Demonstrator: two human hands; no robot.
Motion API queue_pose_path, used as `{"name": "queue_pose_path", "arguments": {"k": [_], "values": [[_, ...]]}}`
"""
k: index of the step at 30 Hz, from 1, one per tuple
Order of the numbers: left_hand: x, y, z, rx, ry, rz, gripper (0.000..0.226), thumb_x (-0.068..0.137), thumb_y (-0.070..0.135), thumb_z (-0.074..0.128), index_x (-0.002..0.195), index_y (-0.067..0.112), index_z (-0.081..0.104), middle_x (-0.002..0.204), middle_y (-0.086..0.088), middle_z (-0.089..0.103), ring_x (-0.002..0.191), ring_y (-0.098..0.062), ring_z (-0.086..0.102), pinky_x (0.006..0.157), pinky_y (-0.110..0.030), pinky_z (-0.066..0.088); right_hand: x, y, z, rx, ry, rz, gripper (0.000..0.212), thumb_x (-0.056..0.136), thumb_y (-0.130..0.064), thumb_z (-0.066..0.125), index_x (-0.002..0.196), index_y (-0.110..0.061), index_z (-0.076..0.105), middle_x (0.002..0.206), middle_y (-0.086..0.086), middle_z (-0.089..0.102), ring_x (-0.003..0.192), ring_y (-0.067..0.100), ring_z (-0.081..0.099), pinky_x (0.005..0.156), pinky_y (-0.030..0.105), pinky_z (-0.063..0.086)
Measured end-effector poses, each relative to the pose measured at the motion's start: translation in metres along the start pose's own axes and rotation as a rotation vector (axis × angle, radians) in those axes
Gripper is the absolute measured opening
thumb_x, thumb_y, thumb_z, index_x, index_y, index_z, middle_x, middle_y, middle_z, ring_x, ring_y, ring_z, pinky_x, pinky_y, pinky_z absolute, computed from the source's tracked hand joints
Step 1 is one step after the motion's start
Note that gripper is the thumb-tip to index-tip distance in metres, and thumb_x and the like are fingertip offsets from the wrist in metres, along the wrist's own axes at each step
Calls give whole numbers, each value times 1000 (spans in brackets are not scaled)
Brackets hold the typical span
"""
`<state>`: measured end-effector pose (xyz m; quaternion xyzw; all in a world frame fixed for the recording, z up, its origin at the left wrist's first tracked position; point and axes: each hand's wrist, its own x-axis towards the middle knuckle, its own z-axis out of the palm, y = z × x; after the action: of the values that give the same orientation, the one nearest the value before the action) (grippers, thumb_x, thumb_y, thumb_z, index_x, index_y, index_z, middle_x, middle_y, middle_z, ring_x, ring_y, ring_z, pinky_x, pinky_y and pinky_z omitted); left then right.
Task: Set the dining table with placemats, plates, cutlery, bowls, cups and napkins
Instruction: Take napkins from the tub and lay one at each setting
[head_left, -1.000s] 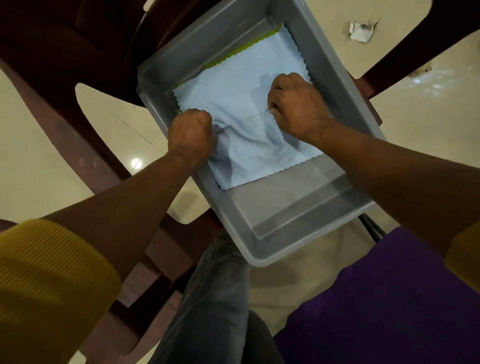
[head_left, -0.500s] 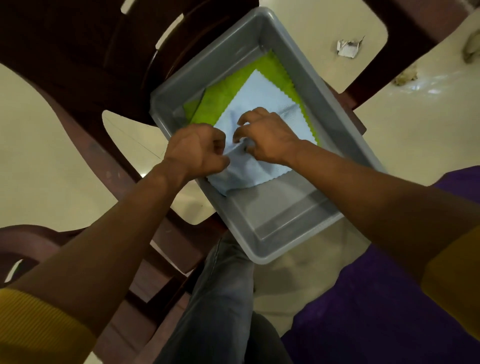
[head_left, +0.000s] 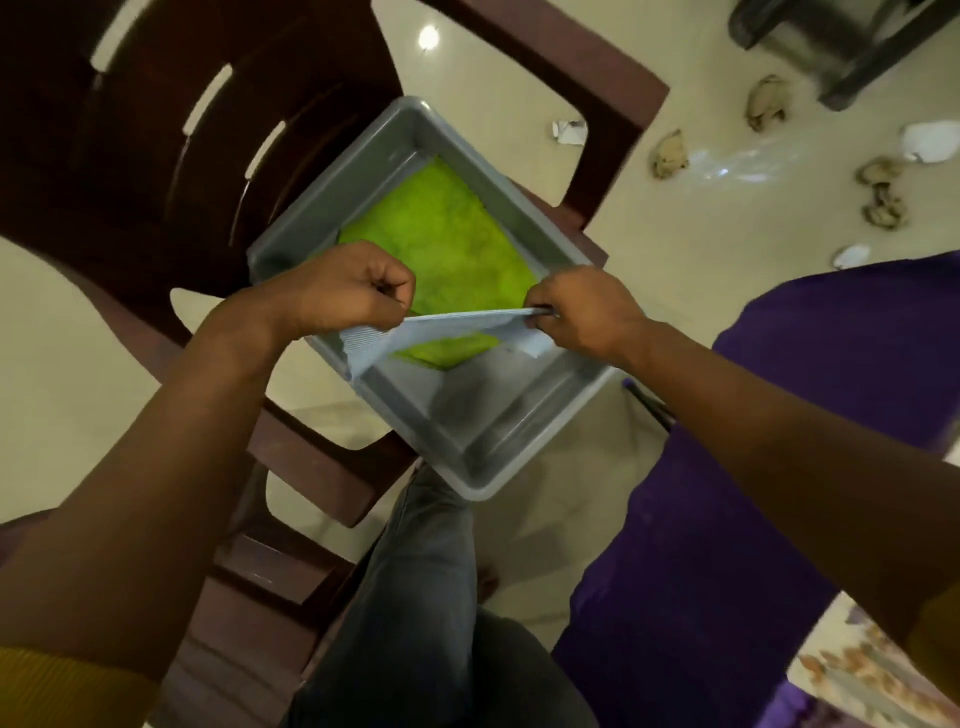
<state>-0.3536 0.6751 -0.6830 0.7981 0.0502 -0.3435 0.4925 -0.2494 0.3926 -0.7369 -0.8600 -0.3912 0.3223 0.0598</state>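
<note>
No readable writing. Left hand (head_left: 345, 288) and right hand (head_left: 582, 312) each pinched an end of the blue napkin (head_left: 447, 325), stretched between them above the grey tray (head_left: 483, 415); green napkin (head_left: 447, 234) lay just beyond both hands.

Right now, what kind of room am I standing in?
Probably a home dining area. A dark wooden chair stands on a shiny tiled floor, a table edge with a purple cloth is at your right, and both hands lift a blue napkin from a grey tray.
</note>
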Motion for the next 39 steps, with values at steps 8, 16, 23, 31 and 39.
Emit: {"name": "queue_pose_path", "arguments": {"k": [8, 16, 23, 31, 39], "values": [[-2, 26, 5, 146, 138, -45, 11, 84, -4, 70, 76, 2, 68, 47, 13, 53, 45, 0, 45, 50, -21, 35, -138, -6, -62, 316, 221, 243, 25, 84, -37, 61, 81, -16, 73, 78, 6, 71, 72, 27, 62, 60, 38, 44], [17, 95, 42, -107, 243, 91, 28, 104, 1, 53, 91, 25, 55, 65, 17, 59, 60, 5, 48, 59, -20, 37, -263, -36, -85, 1020, 714, 526, 13, 87, -17, 82, 91, -5, 77, 82, 18, 73, 71, 19, 67, 66, 35, 52], [25, 179, 102, -186, 222, 258, 15, 107, 23, 46, 109, 19, 60, 105, 3, 63, 91, -6, 57, 78, -31, 46, -355, -65, -49, 1382, 1198, 749, 19, 93, -20, 75, 103, -4, 75, 95, 20, 75, 82, 26, 67, 74, 41, 51], [-11, 268, 176, 45, -154, 432, 41, 82, 65, 60, 89, 26, 72, 83, 10, 69, 75, -6, 59, 69, -27, 47, -455, -116, 4, 1010, 1536, 1027, 12, 106, -22, 57, 101, -12, 63, 90, 2, 67, 82, 6, 57, 74, 28, 47], [-66, 298, 247, 466, -850, 207, 40, 78, 27, 92, 111, 8, 79, 107, -16, 78, 92, -34, 74, 75, -37, 59, -549, -193, 77, 866, 1660, 1239, 8, 103, -23, 60, 99, -16, 63, 89, 4, 66, 80, 11, 60, 72, 30, 49]]}}
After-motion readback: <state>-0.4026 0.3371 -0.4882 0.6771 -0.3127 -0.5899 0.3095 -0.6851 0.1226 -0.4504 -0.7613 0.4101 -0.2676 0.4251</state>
